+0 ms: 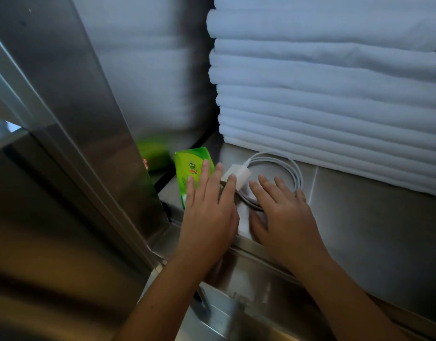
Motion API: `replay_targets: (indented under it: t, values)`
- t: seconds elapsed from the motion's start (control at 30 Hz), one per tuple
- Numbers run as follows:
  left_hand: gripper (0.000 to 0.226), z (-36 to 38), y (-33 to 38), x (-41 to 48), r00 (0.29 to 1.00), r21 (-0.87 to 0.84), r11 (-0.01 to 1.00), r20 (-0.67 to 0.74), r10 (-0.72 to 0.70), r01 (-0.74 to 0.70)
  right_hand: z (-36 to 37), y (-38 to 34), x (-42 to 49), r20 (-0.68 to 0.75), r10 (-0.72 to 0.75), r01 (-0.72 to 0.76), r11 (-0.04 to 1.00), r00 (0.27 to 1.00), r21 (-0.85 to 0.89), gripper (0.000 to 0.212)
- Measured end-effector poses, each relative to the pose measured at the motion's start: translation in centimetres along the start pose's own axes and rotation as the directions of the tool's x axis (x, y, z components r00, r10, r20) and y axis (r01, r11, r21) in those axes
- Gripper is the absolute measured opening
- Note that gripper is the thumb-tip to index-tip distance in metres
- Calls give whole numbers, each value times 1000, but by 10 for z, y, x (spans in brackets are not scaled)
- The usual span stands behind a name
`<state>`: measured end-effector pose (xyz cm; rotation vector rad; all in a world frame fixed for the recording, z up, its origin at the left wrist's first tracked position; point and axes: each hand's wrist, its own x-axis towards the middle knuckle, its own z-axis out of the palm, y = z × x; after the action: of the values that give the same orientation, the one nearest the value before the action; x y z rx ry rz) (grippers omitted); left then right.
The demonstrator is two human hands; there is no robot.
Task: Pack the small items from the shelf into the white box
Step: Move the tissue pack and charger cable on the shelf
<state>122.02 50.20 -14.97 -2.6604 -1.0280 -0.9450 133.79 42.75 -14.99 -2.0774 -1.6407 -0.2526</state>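
A green tissue packet (191, 166) lies on the steel shelf (359, 217) near its left end. Beside it to the right sit a white charger plug (240, 174) and a coiled white cable (285, 166). My left hand (209, 207) lies flat with spread fingers over the packet's lower part and the plug's left side. My right hand (280, 212) rests flat on the cable coil, fingers apart. Between the two hands a white object (244, 222) shows, mostly hidden. Neither hand grips anything. The white box is not in view.
A tall stack of folded white towels (334, 94) fills the shelf's back and right. A steel upright panel (76, 119) stands to the left and mirrors the green packet. The shelf's front lip (248, 267) runs under my wrists.
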Motion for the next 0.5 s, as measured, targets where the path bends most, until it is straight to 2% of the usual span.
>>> replay_targets:
  t: [0.2, 0.33, 0.5]
  values:
    - [43, 5, -12, 6, 998, 93, 995, 34, -49, 46, 4, -3, 8, -6, -1, 1, 1000, 1000, -10, 53]
    - [53, 10, -14, 4, 997, 112, 992, 49, -57, 51, 1, -5, 12, -16, 15, -15, 1000, 1000, -13, 53]
    - [41, 11, -16, 3, 998, 90, 995, 47, -50, 45, -1, -7, 17, 28, -6, 6, 1000, 1000, -3, 57]
